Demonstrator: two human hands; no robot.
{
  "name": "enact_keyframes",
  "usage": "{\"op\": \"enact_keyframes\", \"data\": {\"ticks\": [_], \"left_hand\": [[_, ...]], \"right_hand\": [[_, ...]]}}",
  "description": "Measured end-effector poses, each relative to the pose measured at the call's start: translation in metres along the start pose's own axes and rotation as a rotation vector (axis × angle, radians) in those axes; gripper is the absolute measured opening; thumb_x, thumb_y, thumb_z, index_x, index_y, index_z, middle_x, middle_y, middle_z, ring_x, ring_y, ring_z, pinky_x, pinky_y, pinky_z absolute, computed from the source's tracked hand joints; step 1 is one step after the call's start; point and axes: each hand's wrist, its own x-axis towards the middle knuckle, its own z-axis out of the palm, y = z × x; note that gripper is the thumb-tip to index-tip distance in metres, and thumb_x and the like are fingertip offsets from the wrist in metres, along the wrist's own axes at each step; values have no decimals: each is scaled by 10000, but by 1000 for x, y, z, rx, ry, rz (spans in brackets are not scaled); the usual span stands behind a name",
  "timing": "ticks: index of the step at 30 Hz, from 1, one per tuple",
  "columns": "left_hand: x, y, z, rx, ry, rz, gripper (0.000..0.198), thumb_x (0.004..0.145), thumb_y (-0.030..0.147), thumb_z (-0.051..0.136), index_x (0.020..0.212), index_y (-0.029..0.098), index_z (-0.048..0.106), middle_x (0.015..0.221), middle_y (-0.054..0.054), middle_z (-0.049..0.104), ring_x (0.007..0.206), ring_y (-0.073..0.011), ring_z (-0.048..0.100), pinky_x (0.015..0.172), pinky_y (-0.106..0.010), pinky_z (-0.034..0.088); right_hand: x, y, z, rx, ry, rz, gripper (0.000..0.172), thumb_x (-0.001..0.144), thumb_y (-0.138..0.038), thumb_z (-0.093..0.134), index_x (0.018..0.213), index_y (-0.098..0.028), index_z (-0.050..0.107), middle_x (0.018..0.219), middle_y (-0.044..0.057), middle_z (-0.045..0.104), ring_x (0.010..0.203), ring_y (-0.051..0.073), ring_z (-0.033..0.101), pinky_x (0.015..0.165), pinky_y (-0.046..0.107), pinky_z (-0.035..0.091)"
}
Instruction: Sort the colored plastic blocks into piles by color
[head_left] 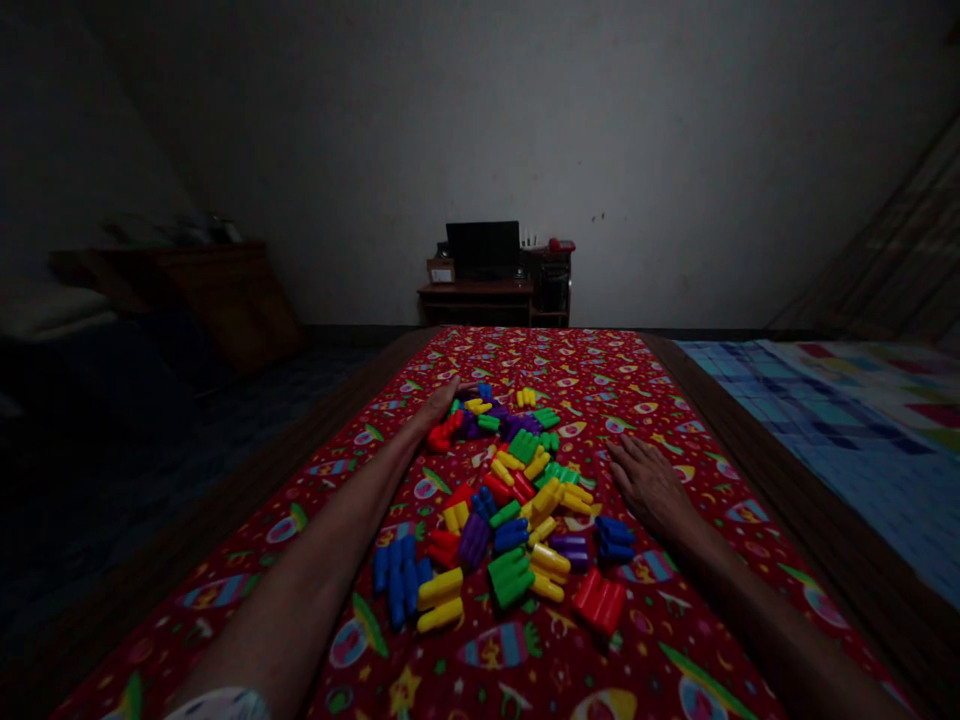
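Note:
Many plastic toy building pieces in red, yellow, green, blue and purple, shaped like joined tubes, lie in a loose heap on a red patterned cloth (pixel 405 690). My left hand (pixel 446 397) reaches to the far left end of the heap, its fingers stretched along the far side, beside a blue piece (pixel 484 391) and a red piece (pixel 445 432). Part of those fingers is hidden. My right hand (pixel 646 478) lies palm down on the cloth, right of the heap, fingers extended and holding nothing. Nearest me are green (pixel 511 577), yellow (pixel 440 600) and red (pixel 600 601) pieces.
Beyond the cloth's far edge stands a desk (pixel 476 290) with a dark monitor (pixel 484 248) and a small box (pixel 441 271). A wooden cabinet (pixel 225 300) is on the left. Checked blue bedding (pixel 817 430) lies to the right.

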Motion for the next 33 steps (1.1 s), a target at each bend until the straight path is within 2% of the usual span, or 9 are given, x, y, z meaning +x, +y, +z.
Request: {"op": "enact_keyframes", "data": {"ticks": [4, 8, 11, 15, 18, 20, 23, 29, 33], "left_hand": [[-4, 12, 39, -202, -214, -38, 758, 814, 721, 318, 1131, 129, 669, 1167, -150, 677, 1088, -308, 621, 934, -424, 485], [-14, 28, 69, -166, -239, 56, 730, 863, 659, 241, 1230, 154, 619, 1267, -117, 626, 1251, -294, 505, 1038, -415, 404], [-19, 36, 70, -56, -212, 216, 645, 913, 563, 191, 1342, 210, 518, 1369, -74, 548, 1340, -270, 403, 1095, -447, 321], [-38, 22, 24, 331, -44, 332, 584, 946, 452, 171, 1427, 206, 393, 1463, -58, 440, 1386, -236, 328, 1137, -433, 246], [-63, -8, -28, 873, 69, 135, 569, 966, 390, 116, 1475, 200, 284, 1545, -38, 291, 1431, -199, 215, 1161, -421, 185], [-79, -28, -57, 956, 79, 49, 565, 955, 420, 213, 1443, 174, 354, 1527, -89, 321, 1428, -276, 215, 1148, -532, 130], [-91, -44, -86, 1149, 74, -42, 543, 956, 432, 221, 1439, 228, 364, 1545, -60, 285, 1435, -264, 198, 1141, -531, 145], [-87, -36, -108, 1161, 131, -155, 565, 960, 431, 203, 1428, 167, 378, 1507, -118, 354, 1419, -287, 242, 1119, -565, 181], [-113, -19, -101, 1048, 154, -122, 689, 959, 515, 85, 1411, 102, 401, 1438, -115, 463, 1349, -283, 384, 1073, -439, 354]], "right_hand": [[0, -1, -3, 7, -10, 9, 483, 967, -327, 259, 1283, -150, 579, 1377, 153, 518, 1293, 289, 439, 1043, 465, 352], [1, -1, -4, 16, -21, 5, 489, 967, -336, 256, 1287, -150, 575, 1372, 155, 522, 1289, 291, 444, 1043, 464, 354], [1, 0, -4, 5, -17, -2, 483, 964, -331, 264, 1296, -152, 566, 1365, 156, 528, 1276, 285, 458, 1046, 457, 352], [1, 0, -4, 5, -5, -12, 485, 964, -321, 257, 1297, -148, 563, 1333, 151, 558, 1261, 286, 469, 1042, 455, 353], [1, 1, -3, 12, 4, -19, 480, 963, -317, 261, 1287, -144, 571, 1325, 151, 564, 1259, 291, 468, 1035, 458, 354], [0, 2, -1, 18, 13, -14, 472, 962, -318, 274, 1273, -140, 582, 1327, 157, 562, 1255, 290, 472, 1033, 457, 354], [0, 5, 3, 23, 24, -16, 470, 964, -322, 277, 1257, -139, 595, 1330, 163, 558, 1256, 289, 473, 1023, 459, 364], [0, 9, 3, 50, 20, -57, 464, 957, -314, 293, 1280, -137, 576, 1328, 158, 561, 1247, 280, 479, 1028, 448, 361], [0, 5, -2, 65, 14, -41, 455, 956, -301, 298, 1271, -139, 582, 1323, 156, 565, 1241, 274, 487, 1038, 440, 347]]}}
